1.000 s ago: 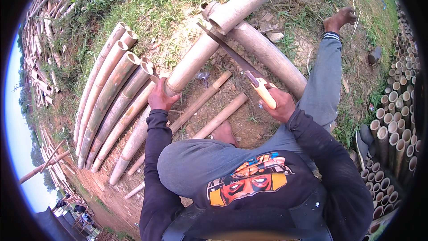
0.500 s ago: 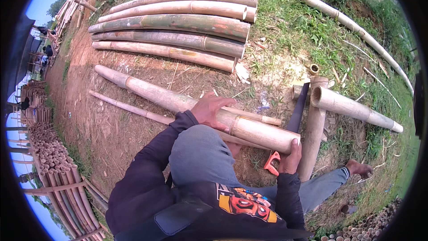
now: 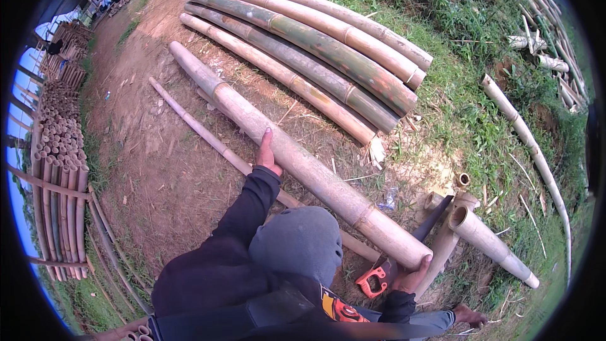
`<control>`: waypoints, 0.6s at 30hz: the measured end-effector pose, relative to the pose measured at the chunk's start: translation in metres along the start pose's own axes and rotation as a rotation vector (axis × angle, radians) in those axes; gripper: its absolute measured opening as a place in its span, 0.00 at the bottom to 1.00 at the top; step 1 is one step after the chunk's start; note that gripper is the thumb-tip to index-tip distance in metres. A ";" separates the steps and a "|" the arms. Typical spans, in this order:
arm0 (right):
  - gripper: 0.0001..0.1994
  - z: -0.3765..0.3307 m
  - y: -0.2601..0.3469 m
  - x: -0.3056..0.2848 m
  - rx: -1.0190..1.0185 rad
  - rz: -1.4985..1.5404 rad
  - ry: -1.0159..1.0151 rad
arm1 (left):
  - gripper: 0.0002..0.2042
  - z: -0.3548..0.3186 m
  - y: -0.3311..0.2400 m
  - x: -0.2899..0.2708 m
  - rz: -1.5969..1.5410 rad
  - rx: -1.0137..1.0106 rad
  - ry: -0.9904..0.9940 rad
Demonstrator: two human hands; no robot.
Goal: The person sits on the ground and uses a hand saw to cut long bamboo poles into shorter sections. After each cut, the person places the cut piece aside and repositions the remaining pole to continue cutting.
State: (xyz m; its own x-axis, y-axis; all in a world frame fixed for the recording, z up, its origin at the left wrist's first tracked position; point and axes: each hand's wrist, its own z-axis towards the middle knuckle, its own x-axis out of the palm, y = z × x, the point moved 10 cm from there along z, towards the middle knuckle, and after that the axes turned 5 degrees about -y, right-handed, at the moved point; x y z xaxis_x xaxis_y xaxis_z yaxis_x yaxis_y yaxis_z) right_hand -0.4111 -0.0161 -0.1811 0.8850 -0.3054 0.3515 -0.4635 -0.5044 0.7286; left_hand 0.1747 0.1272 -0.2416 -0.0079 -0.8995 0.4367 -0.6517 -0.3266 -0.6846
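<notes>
A thick pale bamboo pole (image 3: pixel 303 167) runs slantwise in front of me, from the far left to its near right end. My left hand (image 3: pixel 267 153) grips its near side about midway, with part of the fingers hidden under it. At the right end my right hand (image 3: pixel 413 276) holds the cut edge from below and the side. Beside that hand is a handsaw with an orange handle (image 3: pixel 372 282). Its dark blade (image 3: pixel 434 218) points away, partly behind the pole. A supporting bamboo log (image 3: pixel 442 254) lies crosswise beyond the right end.
A thinner bamboo pole (image 3: pixel 214 142) lies on the near side. Several thick bamboo poles (image 3: pixel 303 50) lie side by side farther off. A short open-ended bamboo piece (image 3: pixel 492 240) rests at right, near a small bamboo ring (image 3: pixel 463 179). Stacked bamboo (image 3: pixel 60 208) stands at left.
My left hand has slid farther toward the pole's far left end. My right hand stays at the near end. The whole view has turned, so the poles slant more steeply.
</notes>
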 end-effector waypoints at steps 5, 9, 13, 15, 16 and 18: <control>0.37 0.047 0.064 0.082 -0.246 -0.164 0.028 | 0.42 0.024 -0.056 0.110 -0.039 0.136 0.125; 0.31 0.092 0.120 0.179 -0.515 -0.087 0.057 | 0.45 0.051 -0.131 0.217 0.060 0.265 0.074; 0.32 0.138 0.159 0.264 -0.596 -0.159 0.165 | 0.46 0.078 -0.180 0.297 0.261 0.268 0.037; 0.27 0.159 0.169 0.315 -0.710 -0.210 0.396 | 0.48 0.084 -0.191 0.313 0.485 0.383 0.059; 0.25 0.180 0.163 0.330 -0.665 -0.238 0.396 | 0.49 0.079 -0.196 0.305 0.498 0.539 -0.050; 0.25 0.237 0.131 0.332 -0.376 -0.486 0.205 | 0.48 0.065 -0.190 0.311 0.823 0.811 0.090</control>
State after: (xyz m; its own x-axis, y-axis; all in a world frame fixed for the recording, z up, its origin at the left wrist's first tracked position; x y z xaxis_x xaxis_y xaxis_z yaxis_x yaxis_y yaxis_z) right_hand -0.1886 -0.3746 -0.1082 0.9978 0.0662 0.0075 0.0071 -0.2172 0.9761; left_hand 0.3450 -0.1097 -0.0137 -0.2789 -0.9134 -0.2966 0.2533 0.2279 -0.9401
